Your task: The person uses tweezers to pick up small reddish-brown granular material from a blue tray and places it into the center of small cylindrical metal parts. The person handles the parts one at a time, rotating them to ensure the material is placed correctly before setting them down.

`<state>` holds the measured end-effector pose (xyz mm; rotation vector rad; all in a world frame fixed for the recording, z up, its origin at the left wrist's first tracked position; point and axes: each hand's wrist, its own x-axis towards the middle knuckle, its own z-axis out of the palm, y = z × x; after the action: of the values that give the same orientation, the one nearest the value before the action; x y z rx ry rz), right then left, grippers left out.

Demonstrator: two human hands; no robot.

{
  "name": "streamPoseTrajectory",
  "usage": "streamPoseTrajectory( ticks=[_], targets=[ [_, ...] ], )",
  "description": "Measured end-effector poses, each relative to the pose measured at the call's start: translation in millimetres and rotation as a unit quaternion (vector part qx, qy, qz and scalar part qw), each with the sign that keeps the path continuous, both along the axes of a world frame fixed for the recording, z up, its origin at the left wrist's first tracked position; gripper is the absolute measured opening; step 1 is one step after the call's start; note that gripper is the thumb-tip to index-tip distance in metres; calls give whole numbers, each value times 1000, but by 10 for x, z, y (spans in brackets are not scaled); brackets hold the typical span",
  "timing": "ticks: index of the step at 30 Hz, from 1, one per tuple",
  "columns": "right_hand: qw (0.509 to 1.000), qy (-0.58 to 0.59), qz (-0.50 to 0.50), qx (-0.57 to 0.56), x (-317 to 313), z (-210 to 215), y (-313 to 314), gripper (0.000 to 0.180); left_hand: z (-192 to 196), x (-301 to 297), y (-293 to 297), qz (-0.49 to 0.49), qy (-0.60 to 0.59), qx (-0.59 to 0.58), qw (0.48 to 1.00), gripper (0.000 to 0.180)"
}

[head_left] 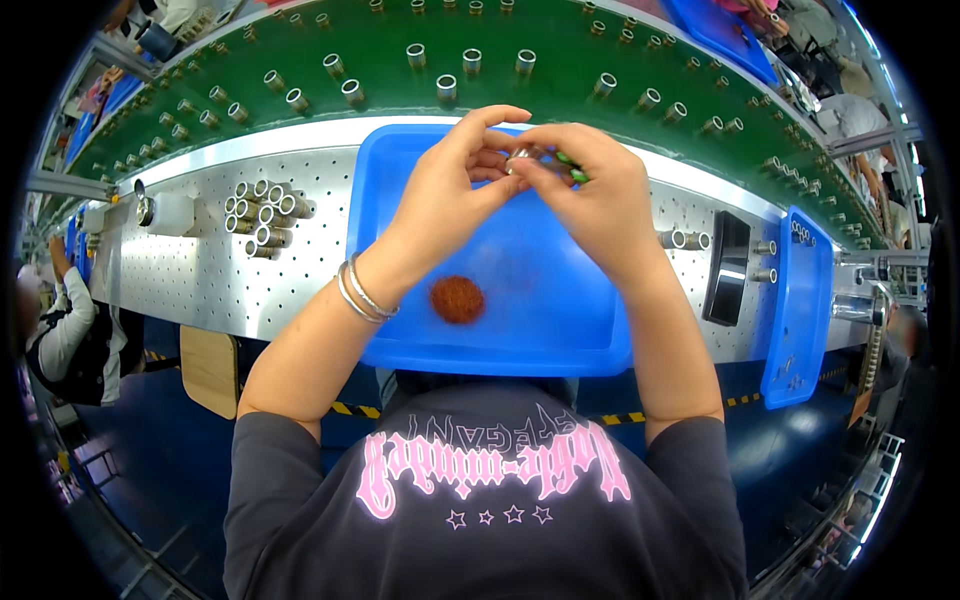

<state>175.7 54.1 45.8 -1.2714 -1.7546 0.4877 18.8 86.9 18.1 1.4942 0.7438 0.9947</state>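
My left hand point(455, 175) is raised over the far part of a blue tray point(490, 357), its fingers curled in toward the right hand. Something small and silvery point(518, 159) shows where the fingertips of both hands meet; its kind is too small to tell. My right hand point(595, 185) is closed in a pinch around a slim tool with green parts point(574, 170), mostly covered by the fingers. A round, reddish-brown wad of fibre point(457, 300) lies in the tray below my left wrist, which wears two silver bangles.
Beyond the tray runs a green belt point(390, 85) bearing many short metal tubes. More tubes point(265, 215) are clustered on the perforated metal bench at left. To the right lie a dark phone-like slab point(728, 268) and another blue tray point(800, 300). Another person sits far left.
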Motion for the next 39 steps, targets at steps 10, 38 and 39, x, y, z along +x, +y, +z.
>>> streamPoseTrajectory(
  ticks=[10, 38, 39],
  targets=[
    [942, 272, -4, -196, 44, -99, -397, 8, 22, -158, -329, 21, -138, -211, 967, 44],
    [992, 89, 43, -82, -131, -176, -494, 14, -95, -195, -531, 46, -17, -43, 998, 51],
    [987, 120, 42, -101, -107, -183, -499, 12, -76, -205, -527, 38, -48, -87, 994, 50]
  ],
)
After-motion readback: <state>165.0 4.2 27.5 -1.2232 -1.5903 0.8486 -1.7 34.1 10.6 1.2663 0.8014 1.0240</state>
